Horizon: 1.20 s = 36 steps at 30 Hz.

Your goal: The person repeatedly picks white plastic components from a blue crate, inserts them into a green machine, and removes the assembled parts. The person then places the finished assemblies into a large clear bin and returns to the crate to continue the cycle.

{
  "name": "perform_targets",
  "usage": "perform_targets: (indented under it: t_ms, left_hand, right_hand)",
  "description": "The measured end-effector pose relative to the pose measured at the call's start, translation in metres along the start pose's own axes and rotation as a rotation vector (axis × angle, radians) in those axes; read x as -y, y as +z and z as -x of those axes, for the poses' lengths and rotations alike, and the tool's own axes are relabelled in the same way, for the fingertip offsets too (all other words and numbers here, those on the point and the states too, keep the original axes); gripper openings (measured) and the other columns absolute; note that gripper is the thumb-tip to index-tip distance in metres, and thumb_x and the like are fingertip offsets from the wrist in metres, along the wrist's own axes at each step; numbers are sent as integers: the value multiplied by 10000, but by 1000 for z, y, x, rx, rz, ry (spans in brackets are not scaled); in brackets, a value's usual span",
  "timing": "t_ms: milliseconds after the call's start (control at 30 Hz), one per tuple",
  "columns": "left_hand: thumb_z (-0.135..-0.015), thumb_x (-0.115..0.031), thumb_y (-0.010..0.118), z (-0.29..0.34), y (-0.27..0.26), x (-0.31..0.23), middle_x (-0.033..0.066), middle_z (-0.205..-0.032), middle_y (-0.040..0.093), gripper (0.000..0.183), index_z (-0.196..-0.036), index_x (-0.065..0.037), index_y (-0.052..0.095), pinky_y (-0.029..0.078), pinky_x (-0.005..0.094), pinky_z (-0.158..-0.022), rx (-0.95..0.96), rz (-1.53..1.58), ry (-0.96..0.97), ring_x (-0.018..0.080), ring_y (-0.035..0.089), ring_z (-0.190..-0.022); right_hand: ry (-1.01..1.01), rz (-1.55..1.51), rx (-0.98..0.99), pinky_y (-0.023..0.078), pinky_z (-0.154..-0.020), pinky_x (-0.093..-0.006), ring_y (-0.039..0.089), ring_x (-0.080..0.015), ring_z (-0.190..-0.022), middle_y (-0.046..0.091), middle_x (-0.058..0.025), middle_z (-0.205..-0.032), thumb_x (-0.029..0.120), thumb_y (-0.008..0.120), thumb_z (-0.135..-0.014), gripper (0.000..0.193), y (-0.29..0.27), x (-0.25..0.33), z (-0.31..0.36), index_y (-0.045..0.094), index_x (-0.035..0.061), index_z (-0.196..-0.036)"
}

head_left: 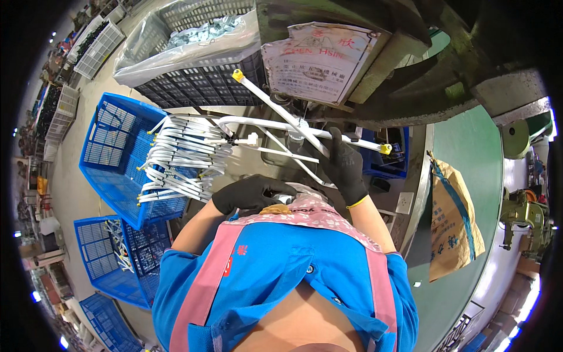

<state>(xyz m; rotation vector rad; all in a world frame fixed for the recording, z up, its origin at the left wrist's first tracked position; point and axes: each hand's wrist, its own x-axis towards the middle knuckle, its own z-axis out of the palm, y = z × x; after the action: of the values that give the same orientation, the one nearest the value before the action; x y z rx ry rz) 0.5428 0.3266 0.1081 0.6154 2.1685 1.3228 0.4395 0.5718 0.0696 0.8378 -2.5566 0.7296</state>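
Head view, I see the right hand [345, 167] gripping the white frame [270, 101], mostly to that hand's left, left hand [249, 194] curled, its contents I cannot tell.

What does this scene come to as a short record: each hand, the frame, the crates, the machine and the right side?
Left hand: dark-gloved left hand at the front of the pink apron; its grip is unclear
Right hand: dark-gloved right hand at the white frame; how firm its grip is, unclear
Frame: crossing tubes, yellow tips
Large blue crate: many white tubes piled at its right
Black crate: plastic-lined, small metal parts inside
Machine: ahead, bearing a printed sheet
Right side: brown sack on green surface
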Motion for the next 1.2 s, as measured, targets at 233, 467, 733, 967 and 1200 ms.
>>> perform_targets:
  t_ms: [233, 467, 733, 967, 1200]
  left_hand:
    - [-742, -224, 780, -49, -23, -3, 153, -1207, 595, 647, -1301, -59, 500, 461, 377, -928, -835, -174, 139, 290, 589, -1084]
    - [-698, -292, 789, -93, -49, 24, 171, -930, 590, 475, -1030, -32, 571, 437, 456, -818, -725, -534, 353, 364, 570, -889]
    - [-703, -307, 741, -93, -69, 38, 213, -1125, 553, 581, -1167, -15, 549, 339, 509, -1045, -820, -884, 598, 399, 513, -1120]
    - [-636, -222, 750, -55, -111, 55, 112, -1093, 595, 517, -1108, -79, 597, 364, 501, -922, -601, -1011, 172, 313, 528, -1045]
    - [-666, -188, 701, -65, -122, 70, 108, -888, 620, 447, -1087, -105, 574, 403, 464, -785, -418, -1049, 149, 312, 579, -900]
  right_hand:
    - [-25, 22, 6, 502, -535, -371, 659, -291, -705, 693, -69, -890, 220, 725, -775, 728, -2, 1, -3, 322, 73, -1363]
    - [30, 43, 37, 499, -543, -378, 654, -295, -691, 653, -90, -829, 236, 743, -740, 662, -11, 7, -5, 429, 122, -1312]
    - [158, 330, 88, 469, -806, -451, 588, -321, -997, 628, -107, -1040, 298, 752, -657, 598, -14, 13, -6, 568, 184, -1214]
    - [181, 373, 34, 467, -775, -461, 602, -320, -930, 640, -104, -980, 283, 747, -662, 441, 17, -22, 7, 639, 170, -1075]
    - [359, 256, 121, 496, -666, -452, 644, -303, -777, 683, -58, -842, 339, 750, -634, 278, 33, -47, 9, 700, 176, -853]
